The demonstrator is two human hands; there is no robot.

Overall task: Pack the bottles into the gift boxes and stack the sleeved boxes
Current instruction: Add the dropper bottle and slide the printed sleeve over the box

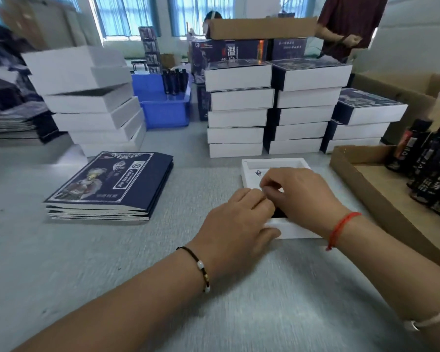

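An open white gift box lay on the grey counter, right of centre, with both hands over it. The left hand rested on the box's near left part, its fingers bent and meeting those of the right hand, which were curled as if pinching something small and dark; what they held could not be made out. Dark bottles stood in a cardboard tray at the right. Just beyond the box rose stacks of sleeved boxes. Flat dark-blue sleeves lay piled to the left, with plain white boxes stacked farther left.
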